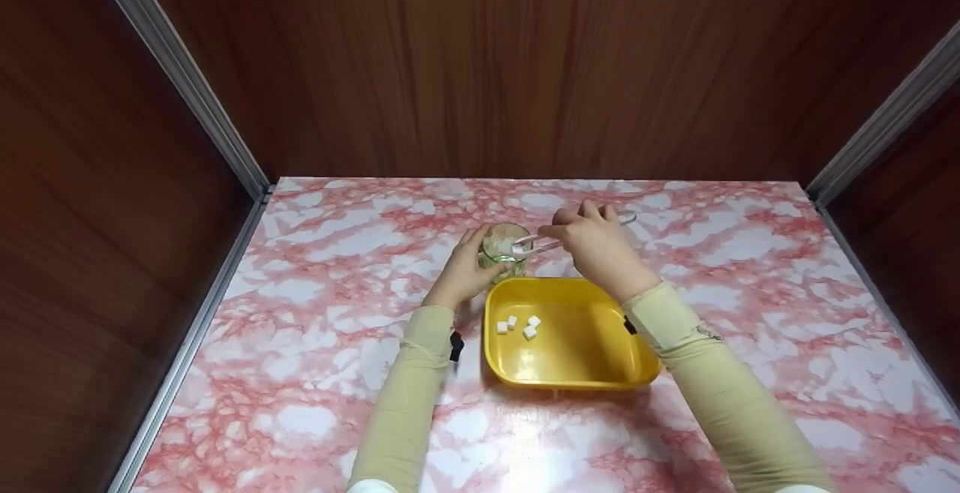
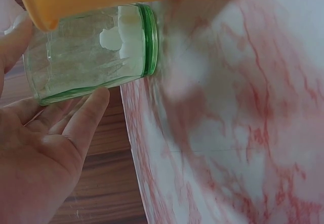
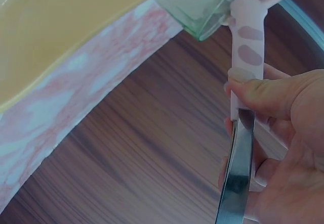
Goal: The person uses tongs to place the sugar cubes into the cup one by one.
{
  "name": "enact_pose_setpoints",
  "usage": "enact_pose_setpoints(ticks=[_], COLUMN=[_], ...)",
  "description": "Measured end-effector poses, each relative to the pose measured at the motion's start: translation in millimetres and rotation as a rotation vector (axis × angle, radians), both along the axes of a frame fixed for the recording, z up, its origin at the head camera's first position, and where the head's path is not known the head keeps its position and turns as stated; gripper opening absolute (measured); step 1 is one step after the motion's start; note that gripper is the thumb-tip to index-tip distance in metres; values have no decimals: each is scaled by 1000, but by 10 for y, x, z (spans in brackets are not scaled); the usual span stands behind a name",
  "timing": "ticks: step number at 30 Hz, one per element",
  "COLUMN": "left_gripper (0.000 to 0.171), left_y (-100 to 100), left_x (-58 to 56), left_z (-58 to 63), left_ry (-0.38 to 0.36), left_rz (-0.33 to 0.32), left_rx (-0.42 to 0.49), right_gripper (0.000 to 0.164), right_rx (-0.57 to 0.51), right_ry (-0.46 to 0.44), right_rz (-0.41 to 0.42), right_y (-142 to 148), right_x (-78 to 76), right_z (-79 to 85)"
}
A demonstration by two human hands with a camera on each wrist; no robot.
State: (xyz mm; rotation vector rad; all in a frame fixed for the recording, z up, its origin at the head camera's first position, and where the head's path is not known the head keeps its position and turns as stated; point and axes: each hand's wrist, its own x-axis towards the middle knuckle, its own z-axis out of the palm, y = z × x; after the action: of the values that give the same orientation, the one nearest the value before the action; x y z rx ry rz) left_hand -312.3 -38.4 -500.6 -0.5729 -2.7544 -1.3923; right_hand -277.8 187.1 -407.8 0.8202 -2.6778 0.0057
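Note:
My left hand [image 1: 465, 272] holds a clear green-tinted glass [image 2: 81, 57] standing on the table, fingers on the far side and thumb on the near side. White pieces lie at the bottom of the glass in the left wrist view. With my right hand [image 1: 601, 253] I grip tongs [image 3: 248, 42] with pink, brown-spotted arms and a metal handle, thumb pressed against one arm. The tongs' tips are at the glass's rim, with a small white cube [image 1: 518, 249] between them.
A yellow plastic tub [image 1: 577, 347] stands just in front of the glass, under my right forearm. Several white cubes [image 1: 530, 332] lie in its left part. The red-and-white marbled table [image 1: 315, 373] is bounded by brown wood-grain panels [image 1: 487, 65] at the back and sides.

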Motion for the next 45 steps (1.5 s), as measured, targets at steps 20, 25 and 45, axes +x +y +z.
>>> enact_pose_setpoints(ticks=[20,25,45], left_gripper=[78,80,79], left_y=[6,3,-7], left_x=[5,11,15], left_z=[-2,12,19], left_ry=[1,-10,-15], left_rz=[8,6,2], left_rx=[-5,-1,10], right_gripper=[44,43,47], right_rx=[8,5,11], right_ry=[-47,-48,-62], right_rz=[-27,-32,-55], right_y=[-34,-33,11], right_x=[-26,-38,-26], right_z=[-35,-47,-29])
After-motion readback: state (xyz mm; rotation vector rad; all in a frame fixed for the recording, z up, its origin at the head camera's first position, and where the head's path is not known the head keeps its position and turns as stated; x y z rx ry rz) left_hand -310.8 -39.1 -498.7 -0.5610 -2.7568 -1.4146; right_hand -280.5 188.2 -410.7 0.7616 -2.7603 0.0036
